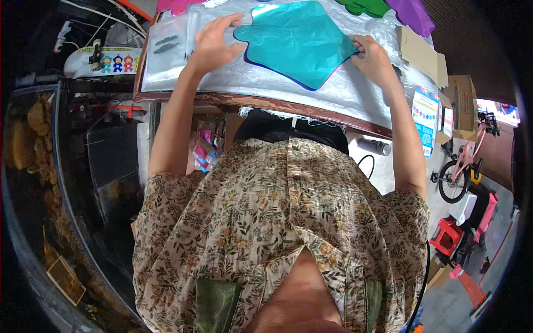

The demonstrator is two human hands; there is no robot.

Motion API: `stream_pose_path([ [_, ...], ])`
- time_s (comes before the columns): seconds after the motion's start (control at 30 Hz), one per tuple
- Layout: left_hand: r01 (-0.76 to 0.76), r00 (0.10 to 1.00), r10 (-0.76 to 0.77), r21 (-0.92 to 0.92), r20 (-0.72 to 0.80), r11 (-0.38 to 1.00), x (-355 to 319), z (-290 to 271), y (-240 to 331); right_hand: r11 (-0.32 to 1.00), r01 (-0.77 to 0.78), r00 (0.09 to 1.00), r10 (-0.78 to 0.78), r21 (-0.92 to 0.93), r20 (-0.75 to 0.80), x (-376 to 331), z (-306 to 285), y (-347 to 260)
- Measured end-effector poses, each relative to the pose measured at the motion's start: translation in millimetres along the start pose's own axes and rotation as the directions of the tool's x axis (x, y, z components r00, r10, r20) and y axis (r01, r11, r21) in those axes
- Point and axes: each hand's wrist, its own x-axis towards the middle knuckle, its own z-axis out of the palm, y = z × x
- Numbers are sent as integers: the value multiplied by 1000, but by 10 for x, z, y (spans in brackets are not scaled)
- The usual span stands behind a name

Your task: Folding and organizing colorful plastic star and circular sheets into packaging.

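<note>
A flat, shiny teal foil balloon [300,41], uninflated by its look, lies on the silvery-covered table [216,83] in front of me. A dark blue and purple rim shows along its lower edge. At its right corner, my right hand [373,55] pinches the foil between thumb and fingers. My left hand [215,47] is beside its left edge, fingers apart and thumb pointing toward the foil. Whether that thumb touches it, I cannot tell.
Pink [172,4], green [363,6] and purple foil pieces [412,15] lie along the far side. Clear plastic sleeves [166,64] are at the left. Cardboard [419,53] and a blue-white printed card [425,119] lie right. A glass tank [55,183] stands left; a pink bicycle [458,169] stands right.
</note>
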Motion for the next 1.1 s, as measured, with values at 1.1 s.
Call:
stream_pose_path([
  [1.1,20,992,7,214,-128,977,-417,236,549,1000,18,1000,-18,12,-18,46,-18,23],
])
